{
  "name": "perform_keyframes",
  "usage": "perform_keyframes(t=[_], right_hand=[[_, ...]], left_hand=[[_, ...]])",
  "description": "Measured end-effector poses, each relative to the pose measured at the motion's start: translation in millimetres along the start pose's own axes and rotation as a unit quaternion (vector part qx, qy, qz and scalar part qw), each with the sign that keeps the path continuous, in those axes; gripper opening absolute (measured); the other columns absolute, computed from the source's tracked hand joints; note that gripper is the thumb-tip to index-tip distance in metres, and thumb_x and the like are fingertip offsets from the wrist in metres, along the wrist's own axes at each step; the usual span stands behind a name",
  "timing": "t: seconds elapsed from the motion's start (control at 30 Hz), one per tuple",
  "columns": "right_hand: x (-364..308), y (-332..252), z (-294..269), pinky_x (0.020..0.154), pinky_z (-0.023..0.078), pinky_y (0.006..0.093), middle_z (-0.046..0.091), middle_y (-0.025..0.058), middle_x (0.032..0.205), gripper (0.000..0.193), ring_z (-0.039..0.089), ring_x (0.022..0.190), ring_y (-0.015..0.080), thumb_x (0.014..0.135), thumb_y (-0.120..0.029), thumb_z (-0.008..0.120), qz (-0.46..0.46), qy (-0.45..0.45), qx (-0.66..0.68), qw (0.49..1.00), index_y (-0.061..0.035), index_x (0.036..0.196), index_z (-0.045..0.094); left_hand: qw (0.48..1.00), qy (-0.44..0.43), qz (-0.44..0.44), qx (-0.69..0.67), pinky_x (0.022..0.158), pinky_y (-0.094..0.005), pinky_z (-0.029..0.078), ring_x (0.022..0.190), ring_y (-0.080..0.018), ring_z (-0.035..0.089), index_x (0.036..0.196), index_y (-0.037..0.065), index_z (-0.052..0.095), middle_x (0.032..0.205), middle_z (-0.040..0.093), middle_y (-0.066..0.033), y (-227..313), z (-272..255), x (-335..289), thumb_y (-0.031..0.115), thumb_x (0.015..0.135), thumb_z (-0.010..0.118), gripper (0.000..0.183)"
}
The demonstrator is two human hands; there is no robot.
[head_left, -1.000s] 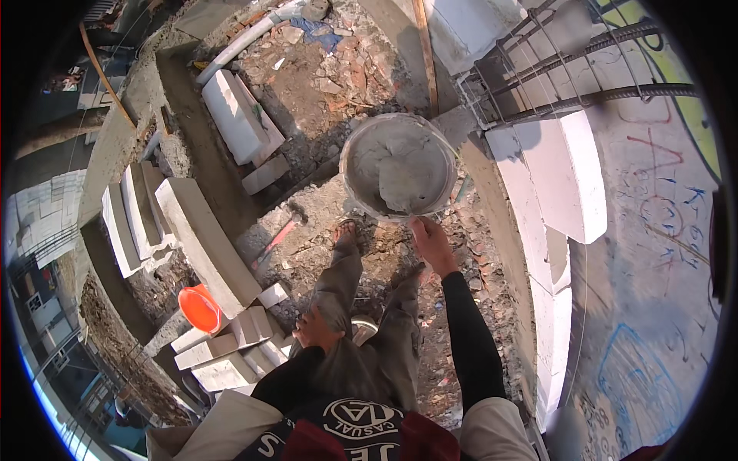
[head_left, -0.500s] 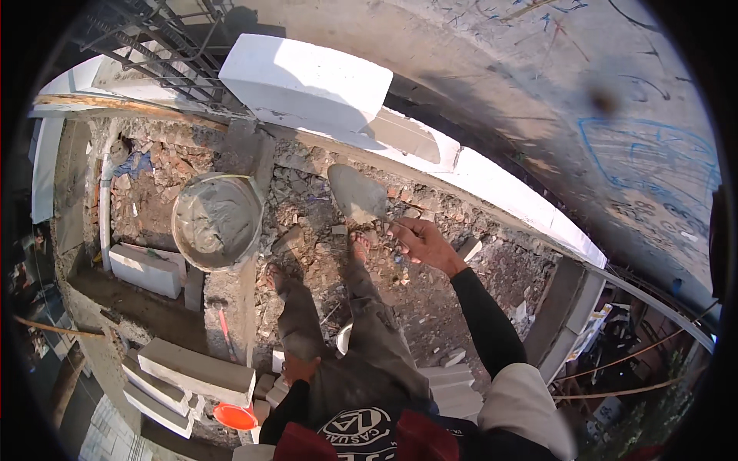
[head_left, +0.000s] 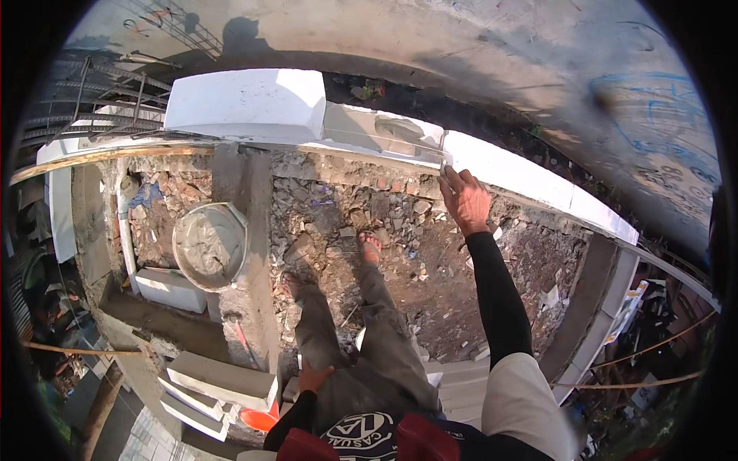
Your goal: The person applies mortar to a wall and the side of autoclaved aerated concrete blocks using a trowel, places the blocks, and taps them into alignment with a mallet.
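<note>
My right hand (head_left: 466,203) reaches out to the low wall of white blocks (head_left: 511,170), closed around the handle of a trowel. The trowel's blade (head_left: 400,131) lies over grey mortar (head_left: 350,129) spread on the wall's top, though its outline blends with the mortar. To the left of this mortar a single white block (head_left: 246,104) sits higher on the wall. My left hand (head_left: 314,377) rests on my thigh, fingers stretched along the trouser cloth and nothing visible in them.
A bucket of wet mortar (head_left: 209,246) stands to the left beside a concrete beam (head_left: 257,269). Rubble (head_left: 438,276) covers the ground around my feet. Stacked blocks (head_left: 219,376) and an orange bowl (head_left: 260,419) are at lower left. Rebar (head_left: 108,100) juts out at upper left.
My right hand has carried the trowel from above the rubble up to the wall's top. The view has shifted, while my left hand stays on my thigh.
</note>
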State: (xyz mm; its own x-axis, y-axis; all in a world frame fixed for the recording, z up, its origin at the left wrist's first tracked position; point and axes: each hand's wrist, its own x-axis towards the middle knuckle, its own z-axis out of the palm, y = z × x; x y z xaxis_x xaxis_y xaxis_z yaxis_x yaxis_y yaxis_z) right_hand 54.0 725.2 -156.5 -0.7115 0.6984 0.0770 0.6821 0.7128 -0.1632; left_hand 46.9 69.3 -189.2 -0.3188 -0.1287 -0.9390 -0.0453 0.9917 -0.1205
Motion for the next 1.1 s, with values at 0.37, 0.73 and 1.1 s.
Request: perform_keyframes(t=[0.37, 0.73, 1.1], right_hand=[[7.6, -93.5, 30.5, 0.069, 0.052, 0.0596, 0.065, 0.0334, 0.077, 0.035, 0.066, 0.077, 0.0539, 0.103, -0.032, 0.056, 0.205, -0.011, 0.309, 0.929, 0.0013, 0.094, 0.062], [-63.7, 36.4, 63.2, 0.057, 0.054, 0.0445, 0.065, 0.0187, 0.069, 0.040, 0.066, 0.058, 0.0352, 0.107, -0.035, 0.051, 0.158, 0.037, 0.225, 0.961, 0.0026, 0.107, 0.062], [30.0, -215.3, 74.3, 0.045, 0.048, 0.0311, 0.055, 0.0067, 0.070, 0.051, 0.059, 0.054, 0.0163, 0.111, -0.046, 0.042, 0.371, -0.101, 0.653, 0.653, 0.0017, 0.118, 0.058]], left_hand=[[0.996, -0.070, 0.054, 0.005, 0.116, -0.0489, 0.041, 0.141, -0.0473, 0.046, 0.159, -0.005, 0.027, 0.148, 0.048, -0.0375, 6.8, -22.5, 1.4, 0.071, 0.066, 0.084, 0.133], [0.997, -0.036, 0.067, 0.006, 0.115, -0.0506, 0.041, 0.141, -0.0488, 0.046, 0.158, -0.007, 0.025, 0.150, 0.045, -0.0375, -8.0, -10.6, 1.6, 0.074, 0.070, 0.080, 0.131], [1.000, -0.012, 0.028, -0.008, 0.114, -0.0528, 0.041, 0.139, -0.0489, 0.047, 0.163, 0.005, 0.018, 0.153, 0.041, -0.0335, -8.4, -10.2, -6.3, 0.073, 0.068, 0.080, 0.133]])
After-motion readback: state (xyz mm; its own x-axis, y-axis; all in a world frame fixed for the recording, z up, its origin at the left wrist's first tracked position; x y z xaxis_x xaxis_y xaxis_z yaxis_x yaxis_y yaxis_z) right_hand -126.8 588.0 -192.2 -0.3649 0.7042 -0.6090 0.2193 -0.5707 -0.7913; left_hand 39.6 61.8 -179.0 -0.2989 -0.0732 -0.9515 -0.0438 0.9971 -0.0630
